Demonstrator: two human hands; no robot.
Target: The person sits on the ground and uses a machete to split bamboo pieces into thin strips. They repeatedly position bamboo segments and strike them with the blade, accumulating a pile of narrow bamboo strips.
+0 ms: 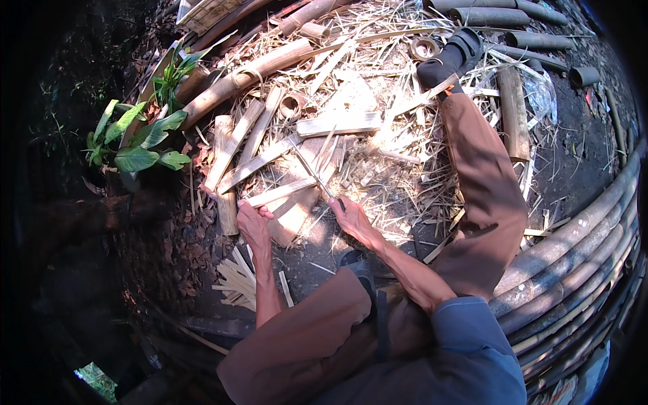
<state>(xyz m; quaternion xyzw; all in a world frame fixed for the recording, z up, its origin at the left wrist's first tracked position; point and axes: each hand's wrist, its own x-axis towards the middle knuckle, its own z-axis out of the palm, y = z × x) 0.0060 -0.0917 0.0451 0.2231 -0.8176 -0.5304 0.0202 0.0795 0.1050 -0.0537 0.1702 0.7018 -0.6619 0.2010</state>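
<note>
My left hand (pixel 254 221) is closed around the near end of a pale split bamboo strip (pixel 282 192). The strip slants up and to the right over a wooden block (pixel 294 217) on the ground. In my right hand (pixel 352 220) is the handle of a knife (pixel 312 170), gripped in a closed fist. Its long thin blade points away and to the left, crossing the strip's far end; whether the edge touches the strip I cannot tell. Beyond lie split bamboo pieces (pixel 256 166) and a thicker pale slat (pixel 339 124).
Bamboo shavings (pixel 398 175) cover the ground ahead. Long bamboo poles (pixel 567 250) curve along my right side. A bamboo pole (pixel 243 77) and a leafy plant (pixel 138 138) are at the far left. Thin cut strips (pixel 237 280) lie near my left forearm. My right leg (pixel 482 182) stretches forward.
</note>
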